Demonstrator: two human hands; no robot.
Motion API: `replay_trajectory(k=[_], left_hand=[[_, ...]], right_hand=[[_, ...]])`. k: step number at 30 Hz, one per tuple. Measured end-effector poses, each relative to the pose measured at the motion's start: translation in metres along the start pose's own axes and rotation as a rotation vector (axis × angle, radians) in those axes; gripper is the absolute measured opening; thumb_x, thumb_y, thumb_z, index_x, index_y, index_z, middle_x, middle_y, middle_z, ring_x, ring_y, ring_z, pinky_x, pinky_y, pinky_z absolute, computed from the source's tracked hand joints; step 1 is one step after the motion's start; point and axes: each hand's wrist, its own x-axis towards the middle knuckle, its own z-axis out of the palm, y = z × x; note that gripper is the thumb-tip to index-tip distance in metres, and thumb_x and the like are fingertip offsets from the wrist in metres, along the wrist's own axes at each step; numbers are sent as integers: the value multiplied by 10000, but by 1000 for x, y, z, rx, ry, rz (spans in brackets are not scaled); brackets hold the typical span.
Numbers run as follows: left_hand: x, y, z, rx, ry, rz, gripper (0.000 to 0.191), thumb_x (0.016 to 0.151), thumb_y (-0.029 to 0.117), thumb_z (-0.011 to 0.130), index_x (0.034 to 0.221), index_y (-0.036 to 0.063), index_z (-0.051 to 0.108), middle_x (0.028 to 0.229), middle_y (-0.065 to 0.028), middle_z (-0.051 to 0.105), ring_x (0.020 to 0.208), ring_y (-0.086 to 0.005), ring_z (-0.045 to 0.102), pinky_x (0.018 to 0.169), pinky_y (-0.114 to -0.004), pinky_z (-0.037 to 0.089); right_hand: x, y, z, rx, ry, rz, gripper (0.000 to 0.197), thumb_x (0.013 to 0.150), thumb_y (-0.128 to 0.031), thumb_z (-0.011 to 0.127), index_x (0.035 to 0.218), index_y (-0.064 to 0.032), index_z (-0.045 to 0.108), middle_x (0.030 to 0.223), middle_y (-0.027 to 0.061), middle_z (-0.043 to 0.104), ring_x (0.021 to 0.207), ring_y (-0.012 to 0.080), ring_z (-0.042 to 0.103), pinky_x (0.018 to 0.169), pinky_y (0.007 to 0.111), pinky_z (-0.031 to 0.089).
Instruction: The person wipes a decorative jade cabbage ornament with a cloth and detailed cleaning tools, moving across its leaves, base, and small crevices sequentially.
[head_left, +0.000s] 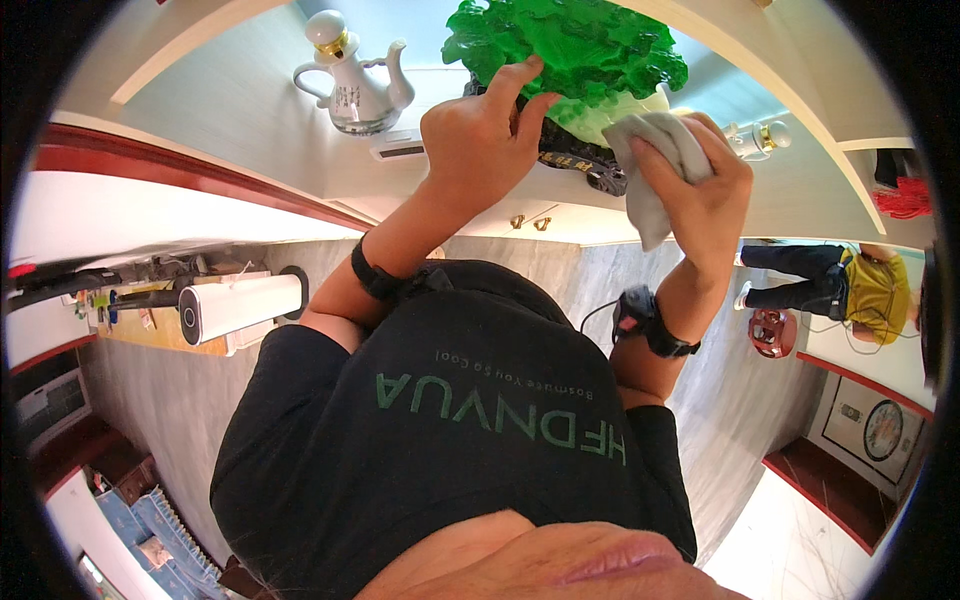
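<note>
A green cabbage-shaped ornament (570, 52) stands on a dark carved base (562, 150) on a pale cabinet shelf. My left hand (484, 124) touches the ornament's leaves at its left side, thumb and index finger apart. In my right hand (697, 180) is a folded grey cloth (656, 172), held against the pale lower part of the ornament at its right. The fingertips behind the cloth are partly hidden. Both wrists wear black bands.
A white porcelain ewer (360, 94) stands left of the ornament, and a smaller white-and-gold vessel (757, 140) is at the right. Curved shelf edges surround the niche. Cabinet doors with brass handles (542, 223) lie below. Another person (874, 292) stands far right, near a red stool (772, 333).
</note>
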Motion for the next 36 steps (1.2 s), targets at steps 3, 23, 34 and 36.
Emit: replay_trajectory(k=[3,23,34,36], left_hand=[[-1,6,1,-7,-13,12,305,852,233,784,1119,135,672,441,-2,488,357,-210,496,381,-324,334],[2,2,-11,38,-74,64,326,846,241,786,1130,110,695,452,-6,493,354,-211,477,389,-339,342],[-10,26,-33,-799,-605,-191,227,910,202,753,888,3,646,567,-68,592,493,-136,606,483,-284,455],[-7,29,-38,-1017,-748,-320,224,995,161,652,854,-10,616,593,-65,617,528,-63,579,469,-247,427]], right_hand=[[-1,1,3,-9,164,-78,236,750,-122,795,966,-31,762,867,115,681,756,194,658,717,325,527],[-24,5,-3,-457,214,91,296,748,-204,795,1005,-62,756,892,128,693,810,297,696,732,384,545],[-69,-25,23,399,82,251,264,839,-45,786,1088,-26,699,988,44,714,899,101,630,797,258,515],[-70,-20,16,546,-6,347,333,838,-82,799,1138,-20,669,1011,51,704,912,119,629,804,271,516]])
